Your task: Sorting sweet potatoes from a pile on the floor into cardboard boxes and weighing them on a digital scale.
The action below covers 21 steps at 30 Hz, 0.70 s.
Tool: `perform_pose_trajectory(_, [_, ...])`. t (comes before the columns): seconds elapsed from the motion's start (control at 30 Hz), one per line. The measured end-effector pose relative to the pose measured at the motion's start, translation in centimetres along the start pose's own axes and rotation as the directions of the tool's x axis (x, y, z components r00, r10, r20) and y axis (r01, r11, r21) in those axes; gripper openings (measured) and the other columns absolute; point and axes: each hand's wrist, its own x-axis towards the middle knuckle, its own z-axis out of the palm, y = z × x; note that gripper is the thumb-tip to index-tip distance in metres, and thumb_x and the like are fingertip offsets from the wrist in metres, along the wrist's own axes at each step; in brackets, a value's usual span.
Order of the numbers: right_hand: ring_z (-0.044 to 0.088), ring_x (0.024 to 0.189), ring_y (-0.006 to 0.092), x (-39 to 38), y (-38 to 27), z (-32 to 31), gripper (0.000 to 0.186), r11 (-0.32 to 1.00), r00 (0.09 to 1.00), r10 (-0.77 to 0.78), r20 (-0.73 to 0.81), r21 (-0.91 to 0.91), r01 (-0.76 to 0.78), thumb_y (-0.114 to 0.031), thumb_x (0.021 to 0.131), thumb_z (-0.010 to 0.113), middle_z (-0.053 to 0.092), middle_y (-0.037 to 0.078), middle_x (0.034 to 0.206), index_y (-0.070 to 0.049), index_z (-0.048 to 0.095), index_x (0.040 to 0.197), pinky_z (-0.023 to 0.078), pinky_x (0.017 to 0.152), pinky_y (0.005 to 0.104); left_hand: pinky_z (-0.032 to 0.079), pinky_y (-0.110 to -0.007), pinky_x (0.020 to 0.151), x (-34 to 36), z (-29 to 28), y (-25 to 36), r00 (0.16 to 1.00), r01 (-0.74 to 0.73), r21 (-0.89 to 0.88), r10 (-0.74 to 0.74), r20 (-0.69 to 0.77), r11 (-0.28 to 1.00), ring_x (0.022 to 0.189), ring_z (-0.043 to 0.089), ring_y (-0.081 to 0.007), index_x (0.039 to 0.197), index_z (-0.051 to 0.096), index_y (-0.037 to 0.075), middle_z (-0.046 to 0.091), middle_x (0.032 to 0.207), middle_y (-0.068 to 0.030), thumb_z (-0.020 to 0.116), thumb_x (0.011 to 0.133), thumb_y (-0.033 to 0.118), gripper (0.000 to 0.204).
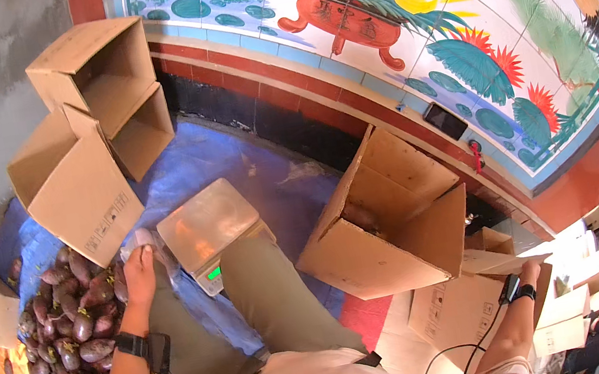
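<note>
My left hand (141, 273) is closed on a pale, translucent piece (140, 239) that looks like plastic. It is beside the metal plate of a digital scale (208, 221) with a lit green display, just in front of my knees. Close to that hand lies a big heap of dark purple sweet potatoes (75, 352), some with small yellowish sprouts. Off to the right, my right hand (530, 272) is at the edge of an open cardboard box (452, 311); its fingers are mostly hidden. A black cable runs near my right wrist.
Two open boxes (97, 70) are stacked at the back left, with another box (81, 194) leaning before them. A large open box (387, 243) stands tilted right of the scale on blue sheeting (277, 190). A phone-like device (446, 120) rests on the tiled wall ledge.
</note>
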Motion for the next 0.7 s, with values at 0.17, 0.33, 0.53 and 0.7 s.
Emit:
perform_pose_trajectory(0.17, [0.053,0.073,0.0243,-3.7,-5.5,-6.1,0.026,0.977,0.962,0.073,-0.264,0.211,-0.016,-0.008,0.074,0.049,0.055,0.011,0.089,0.001,0.052,0.098,0.044,0.054,0.0427,0.042,-0.032,0.069,1.1,2.0,-0.4,0.998,0.054,-0.235,-0.045,0.043,0.971,0.072,0.055,-0.0230,0.090,0.056,-0.004,0.057,0.078,-0.0168,0.046,0.089,0.023,0.029])
perform_pose_trajectory(0.33, [0.048,0.061,0.0211,-2.6,-10.2,-10.3,0.015,0.952,0.962,-0.148,-0.229,0.230,0.202,-0.014,0.074,0.051,0.051,0.010,0.074,0.001,0.050,0.077,0.039,0.053,0.0380,0.042,-0.032,0.065,1.1,1.7,0.9,0.998,-0.023,-0.176,0.034,0.060,0.984,0.068,0.054,-0.0234,0.085,0.055,-0.003,0.055,0.074,-0.0151,0.046,0.089,0.025,0.030])
perform_pose_trajectory(0.53, [0.050,0.063,0.0187,-10.1,-19.0,-8.9,0.021,0.761,0.779,-0.625,-0.048,0.182,0.622,-0.016,0.075,0.050,0.053,0.006,0.071,0.005,0.053,0.073,0.041,0.060,0.0327,0.042,-0.035,0.063,0.5,0.9,0.3,0.998,-0.022,-0.156,0.031,0.058,0.987,0.067,0.054,-0.0297,0.083,0.054,-0.004,0.054,0.071,-0.0200,0.045,0.089,0.026,0.032])
perform_pose_trajectory(0.7, [0.053,0.068,0.0176,-19.9,-26.4,-6.3,0.026,0.657,0.686,-0.724,-0.074,0.231,0.718,-0.013,0.080,0.048,0.059,0.012,0.080,0.011,0.056,0.085,0.043,0.063,0.0313,0.042,-0.038,0.063,0.3,0.7,-1.8,0.999,-0.038,-0.153,0.038,-0.001,0.988,0.068,0.055,-0.0356,0.084,0.054,-0.004,0.055,0.074,-0.0233,0.046,0.089,0.026,0.031])
